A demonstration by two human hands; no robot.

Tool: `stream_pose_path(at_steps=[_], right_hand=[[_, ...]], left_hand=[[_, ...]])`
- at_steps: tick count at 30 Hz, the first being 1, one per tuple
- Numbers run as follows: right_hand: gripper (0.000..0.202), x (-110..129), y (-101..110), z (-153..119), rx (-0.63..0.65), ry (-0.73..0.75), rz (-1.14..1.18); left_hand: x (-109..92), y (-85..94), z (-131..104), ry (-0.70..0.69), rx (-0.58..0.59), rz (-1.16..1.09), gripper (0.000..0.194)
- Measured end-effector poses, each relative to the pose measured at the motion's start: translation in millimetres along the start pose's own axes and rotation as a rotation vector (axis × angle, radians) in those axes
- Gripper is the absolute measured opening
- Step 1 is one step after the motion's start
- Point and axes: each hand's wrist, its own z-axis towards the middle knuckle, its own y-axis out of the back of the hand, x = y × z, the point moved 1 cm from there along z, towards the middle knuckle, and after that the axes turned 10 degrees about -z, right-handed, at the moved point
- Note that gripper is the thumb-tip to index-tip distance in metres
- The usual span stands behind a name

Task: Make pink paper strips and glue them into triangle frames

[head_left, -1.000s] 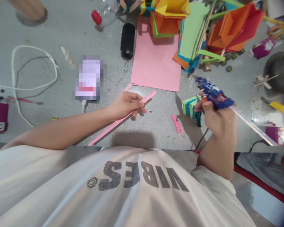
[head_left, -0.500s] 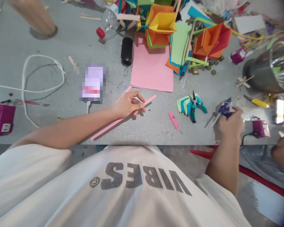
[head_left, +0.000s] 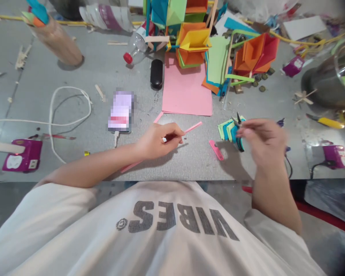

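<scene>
My left hand (head_left: 161,141) is closed in a pinch on a narrow pink paper strip (head_left: 193,127), whose end sticks out past the fingertips. More pink strip shows at the wrist and below the forearm. My right hand (head_left: 266,140) is over the pliers (head_left: 238,119), its fingers bent and blurred; whether they grip the tool is unclear. The pliers' dark jaws and part of a handle show, lying on folded green and blue paper pieces (head_left: 224,131). A pink folding knife or cutter (head_left: 216,150) lies between the hands. Behind my right hand, a dark blue tool (head_left: 281,122) is mostly hidden.
Pink sheets (head_left: 186,96) lie ahead, below several colourful folded-paper shapes (head_left: 192,42). A phone (head_left: 121,111) on a white cable (head_left: 51,115), a black case (head_left: 156,74) and a bottle (head_left: 136,48) are to the left. A metal pot (head_left: 319,88) and yellow-handled tool (head_left: 330,122) stand right.
My right hand has left the dark blue tool and moved left over the pliers. The left hand keeps its pinch on the pink strip. The view has shifted slightly.
</scene>
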Motion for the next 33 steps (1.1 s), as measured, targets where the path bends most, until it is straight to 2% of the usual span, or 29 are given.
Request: stream_pose_path(at_steps=[1,2,4,6,10,15,17,21,24,26,30,33], right_hand=[[0.027,20.6,-22.3,-2.6,0.23,-0.064,0.168],[0.034,39.1,-42.8,-4.4,0.407,-0.123,0.281],[0.044,66.8,-74.9,-4.3,0.577,-0.21,0.437],[0.049,81.7,-94.2,-0.4,0.664,-0.275,0.513],[0.046,86.6,-105.0,8.3,0.662,-0.302,0.551],[0.032,81.8,-109.5,9.7,0.606,-0.277,0.578],[0.028,81.3,-112.9,8.0,0.613,-0.288,0.569],[0.022,82.6,-120.1,2.5,0.654,-0.303,0.541],[0.021,82.8,-124.1,-1.2,0.653,-0.302,0.541],[0.021,81.5,-125.7,-2.3,0.66,-0.318,0.566],[0.017,77.7,-127.1,-2.7,0.723,-0.344,0.687],[0.019,74.2,-129.4,-4.4,0.742,-0.314,0.775]], left_hand=[[-1.6,0.3,-2.6,-0.043,0.009,0.093,0.011],[-3.2,0.7,-4.9,-0.087,0.025,0.186,0.014],[-6.4,1.3,-8.7,-0.17,0.088,0.36,0.018],[-9.5,2.0,-11.0,-0.236,0.157,0.498,0.02],[-12.5,4.0,-11.1,-0.268,0.208,0.621,0.022],[-11.8,3.9,-7.8,-0.136,0.162,0.498,0.016],[-11.4,2.2,-5.0,0.006,0.114,0.325,0.011],[-6.0,-2.8,5.9,0.434,0.052,-0.243,0.013],[-0.8,-4.0,14.6,0.598,0.061,-0.432,0.016],[1.8,-3.4,17.6,0.608,0.059,-0.431,0.017],[3.9,-3.0,16.9,0.539,-0.001,-0.387,0.015],[1.4,-3.4,16.8,0.513,-0.016,-0.374,0.016]])
